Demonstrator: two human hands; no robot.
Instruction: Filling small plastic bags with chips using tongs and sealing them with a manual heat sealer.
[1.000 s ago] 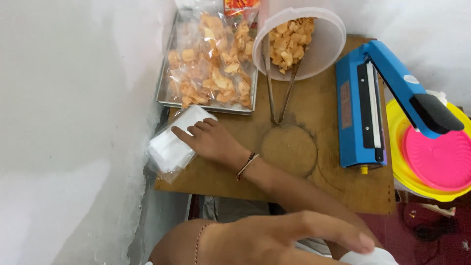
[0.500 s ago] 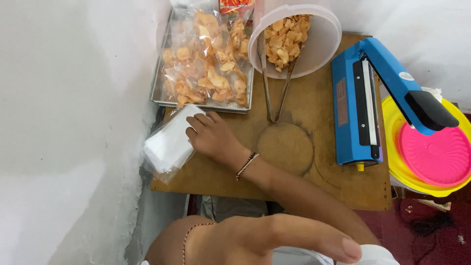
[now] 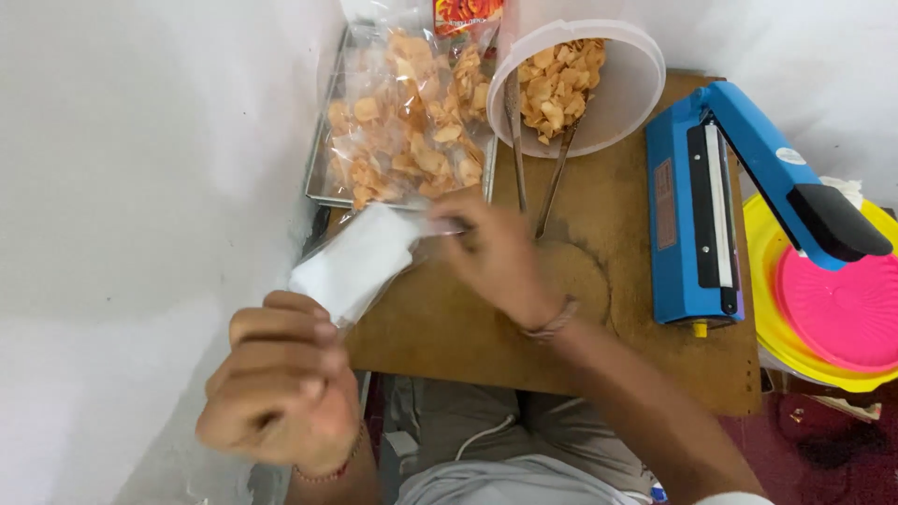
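The left hand (image 3: pixel 281 383) is closed around the near end of a stack of clear plastic bags (image 3: pixel 360 260), at the front left corner of the wooden table (image 3: pixel 599 346). The right hand (image 3: pixel 491 248) is motion-blurred; its fingers pinch the stack's far edge, but the exact grip is unclear. Behind it, a metal tray (image 3: pixel 323 168) holds bagged chips, cut off at the top edge. 1 pair of tongs (image 3: pixel 538 159) leans in the chip tub (image 3: pixel 622 93). The blue heat sealer (image 3: pixel 711 215) stands with its arm raised.
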